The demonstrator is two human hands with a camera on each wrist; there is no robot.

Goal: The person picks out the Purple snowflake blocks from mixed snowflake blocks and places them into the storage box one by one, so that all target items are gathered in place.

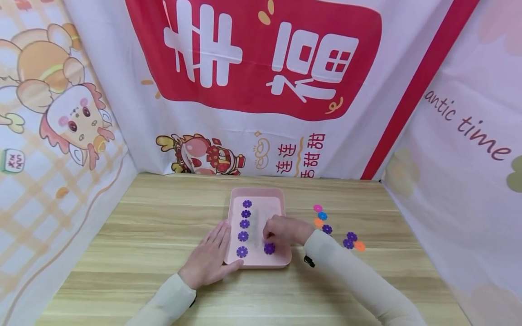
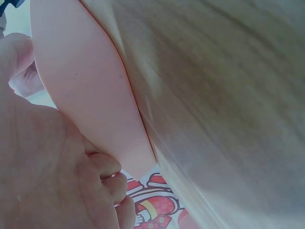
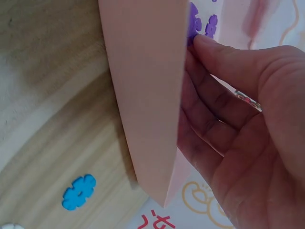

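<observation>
Pale sleeves (image 1: 359, 276) closest to camera, coming in over the table's near side, small dark item at each cuff. Right hand (image 1: 285, 230) is over the tray's right half, fingers bent in, thumb and fingertip pinching a purple flower piece (image 1: 269, 248) near the tray's near right corner. Left hand (image 1: 210, 260) holds nothing between its fingers: spread fairly flat, fingers straight along the outside of the tray's left wall, thumb stretched out at the near left corner.

Pink tray (image 1: 254, 266) sits mid-table, about halfway between the table's left and right edges, its far end close to the table's far edge. Inside, a column of five purple pieces (image 1: 244, 224) runs along the left wall, each apart from the next.

Loose pieces on the table (image 1: 183, 199), between tray and right edge: pink piece (image 1: 318, 208), blue piece (image 1: 322, 216), orange piece (image 1: 318, 222), purple one (image 1: 327, 229) in a short line slanting toward the near side. Then, nearer the right edge, a cluster of two purple ones (image 1: 352, 236) and a second orange one (image 1: 360, 246).

Red-and-white printed cloth (image 1: 253, 108) hangs behind the far edge; cartoon-print cloth (image 1: 73, 113) past the left edge, lettered cloth (image 1: 461, 136) past the right.
</observation>
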